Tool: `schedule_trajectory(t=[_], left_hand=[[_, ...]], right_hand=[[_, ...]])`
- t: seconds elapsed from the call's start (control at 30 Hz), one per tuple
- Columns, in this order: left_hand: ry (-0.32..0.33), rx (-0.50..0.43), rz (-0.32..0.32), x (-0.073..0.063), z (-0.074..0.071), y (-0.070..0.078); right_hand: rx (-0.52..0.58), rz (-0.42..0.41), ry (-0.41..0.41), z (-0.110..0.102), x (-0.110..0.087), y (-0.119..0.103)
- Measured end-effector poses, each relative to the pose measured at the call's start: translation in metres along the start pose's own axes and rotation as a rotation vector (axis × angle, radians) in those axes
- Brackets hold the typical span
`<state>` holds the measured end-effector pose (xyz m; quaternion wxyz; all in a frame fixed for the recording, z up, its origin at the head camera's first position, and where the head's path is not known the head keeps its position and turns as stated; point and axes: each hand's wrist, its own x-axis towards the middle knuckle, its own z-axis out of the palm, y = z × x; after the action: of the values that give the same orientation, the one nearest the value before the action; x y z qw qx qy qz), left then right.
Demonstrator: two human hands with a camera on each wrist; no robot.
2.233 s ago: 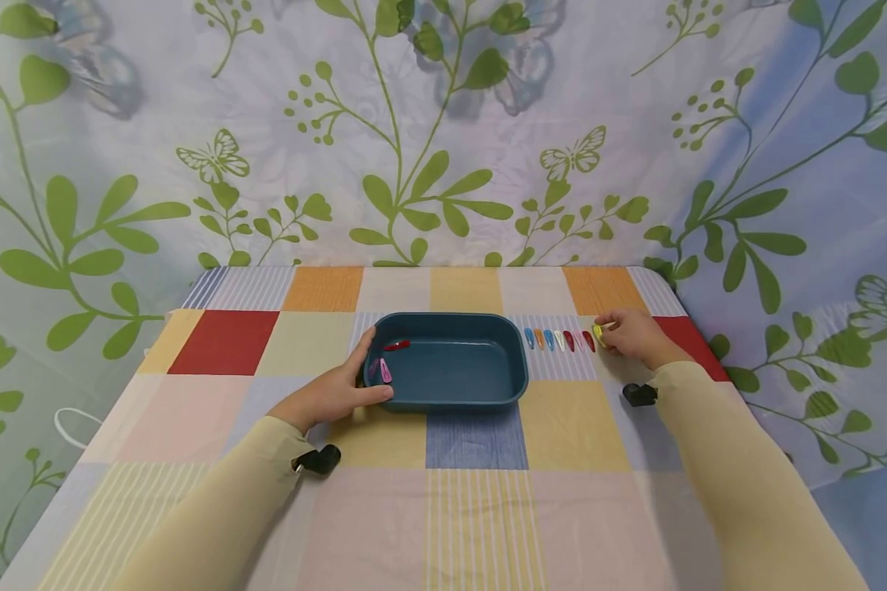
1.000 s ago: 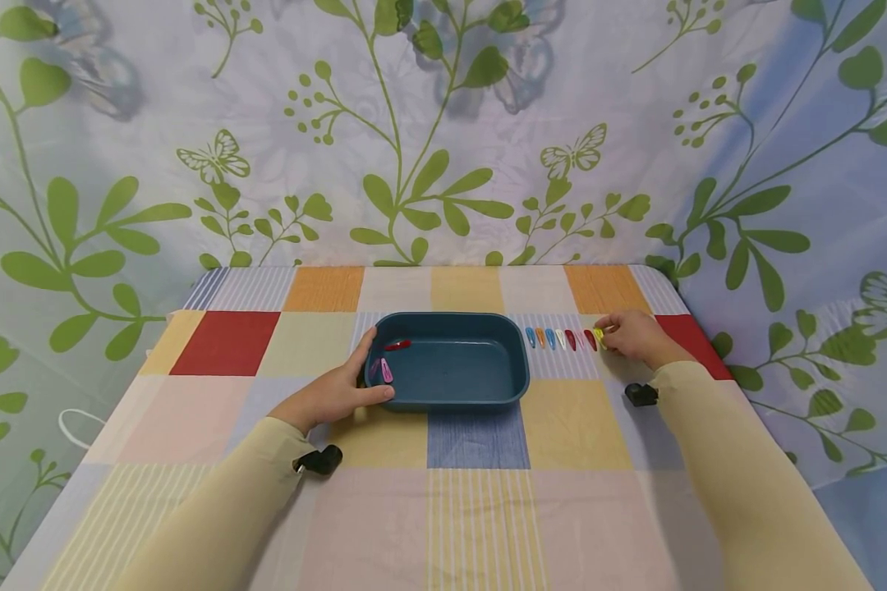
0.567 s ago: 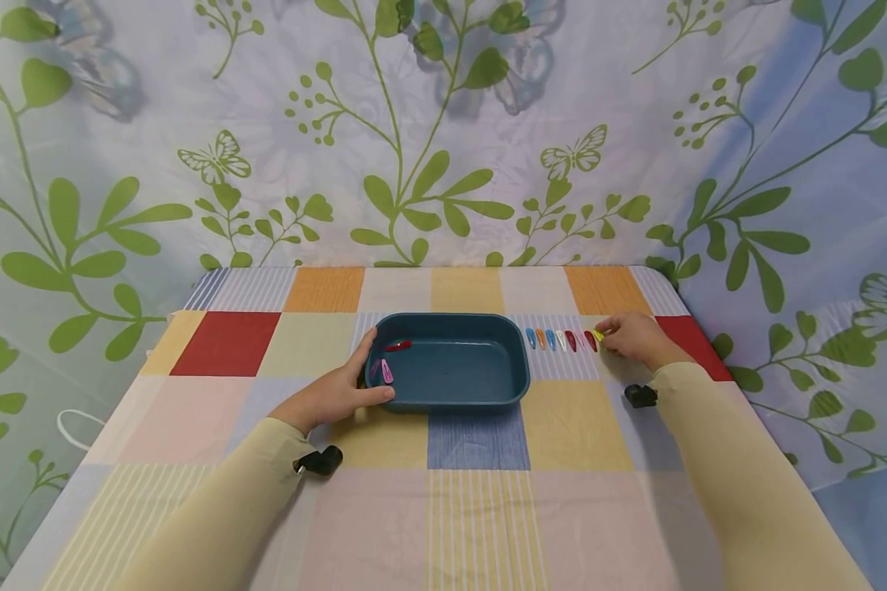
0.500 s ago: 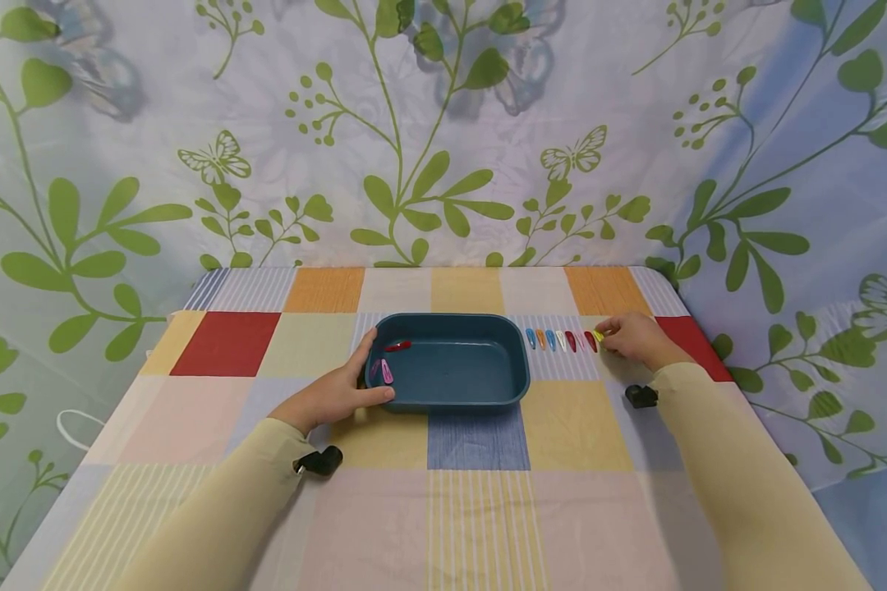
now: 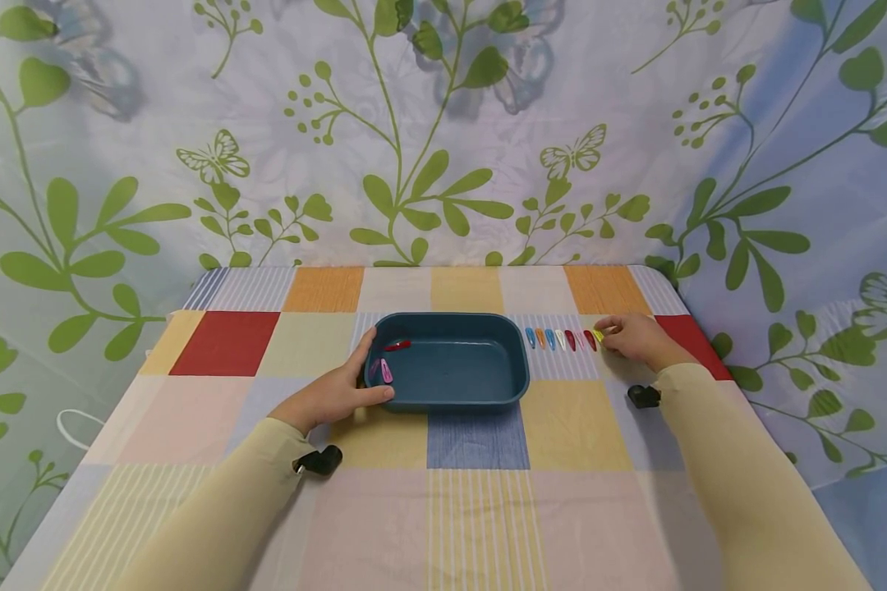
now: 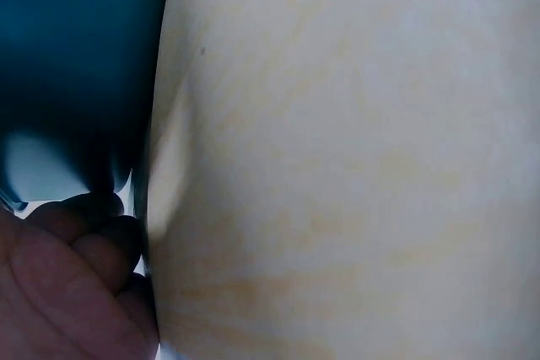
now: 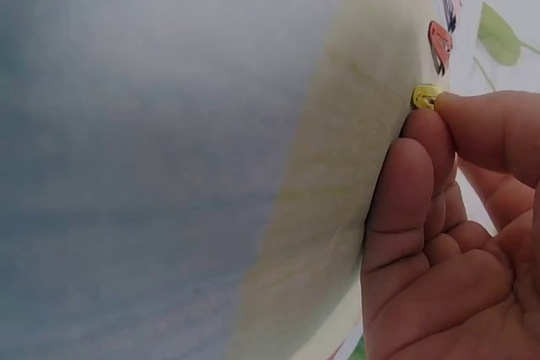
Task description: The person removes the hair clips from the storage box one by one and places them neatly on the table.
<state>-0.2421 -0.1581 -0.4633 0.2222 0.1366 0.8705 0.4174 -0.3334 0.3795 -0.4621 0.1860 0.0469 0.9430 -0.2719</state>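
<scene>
- The right hand (image 5: 634, 340) held the yellow clip (image 7: 425, 98) between thumb and forefinger; this grip was drawn in to a narrow pinch.
- The yellow clip was at the right end of a row, just beside a red clip (image 5: 590, 340) and on the far part of the table (image 5: 480, 525); whether it was lying flat or slightly raised, I could not tell.
- Leftward from that red clip, the row ran pink clip (image 5: 580, 341), second red clip (image 5: 570, 340), white clip (image 5: 560, 339), blue clip (image 5: 550, 339), orange clip (image 5: 540, 337) and second blue clip (image 5: 530, 337), the last just beside the tray (image 5: 454, 361).
- The left hand (image 5: 331, 397) held the tray by its left end, its grip spread wide, the thumb over the near corner and the forefinger along the left side.
- In the tray, toward its left end, lay a third red clip (image 5: 397, 345) and a second pink clip (image 5: 386, 372); a purple patch by the wall could have been another or a reflection.
- The step in hand looked like handling the yellow clip at the row's end, either setting it down or picking it up.
- If setting, the next move called for squaring it with its neighbour and loosening the pinch; if picking, for a straight lift that spared the red clip.
</scene>
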Motion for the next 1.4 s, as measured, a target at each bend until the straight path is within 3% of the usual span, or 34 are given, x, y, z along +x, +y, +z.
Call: schedule_trajectory(t=[0.23, 0.63, 0.9, 1.4], left_hand=[[0.001, -0.003, 0.001, 0.001, 0.0, -0.002], [0.0, -0.007, 0.005, 0.003, 0.001, -0.003], [-0.001, 0.002, 0.008, 0.002, 0.001, -0.003], [-0.003, 0.003, 0.003, 0.003, 0.001, -0.003]], right_hand=[[-0.013, 0.023, -0.025, 0.0, 0.0, -0.003], [-0.04, -0.017, -0.031, -0.003, -0.004, -0.003], [-0.004, 0.01, -0.031, -0.002, -0.002, -0.002], [-0.031, -0.088, 0.005, 0.0, 0.0, 0.007]])
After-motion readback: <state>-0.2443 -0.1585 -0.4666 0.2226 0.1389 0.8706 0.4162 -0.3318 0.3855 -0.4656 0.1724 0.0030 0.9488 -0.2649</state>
